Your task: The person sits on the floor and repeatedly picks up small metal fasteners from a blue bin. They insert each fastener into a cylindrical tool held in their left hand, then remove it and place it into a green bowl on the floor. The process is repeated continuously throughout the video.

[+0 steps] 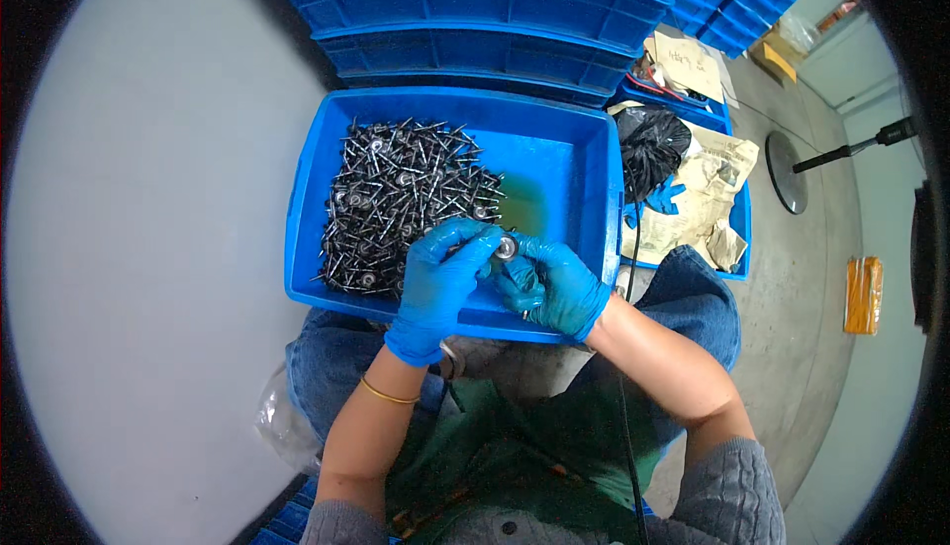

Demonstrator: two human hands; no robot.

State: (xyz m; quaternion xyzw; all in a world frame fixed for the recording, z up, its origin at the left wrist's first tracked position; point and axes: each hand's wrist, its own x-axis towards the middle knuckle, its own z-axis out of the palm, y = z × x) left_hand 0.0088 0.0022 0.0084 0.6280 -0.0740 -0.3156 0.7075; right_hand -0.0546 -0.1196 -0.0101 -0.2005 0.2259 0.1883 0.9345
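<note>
Hands meet over the near right part of a blue plastic bin that rests on the person's lap. The left hand, in a blue glove, pinches a small round metal washer between its fingertips, and the right hand, gloved the same, is curled shut around what looks like a few thin fasteners, their ends just showing below the palm. Beside them, filling the left half of the bin, lies a tangled heap of dark screws with washers.

The likeliest slip, as I judge it, is the washer dropping: it is small and smooth, the gloves dull the touch, and it is held only at the fingertips. It would land in the bin or roll off the near rim onto the lap. Sharp screw points could also snag or pierce a glove when reaching into the heap. The bin sits on the knees, so a shift of the legs could tip it.
</note>
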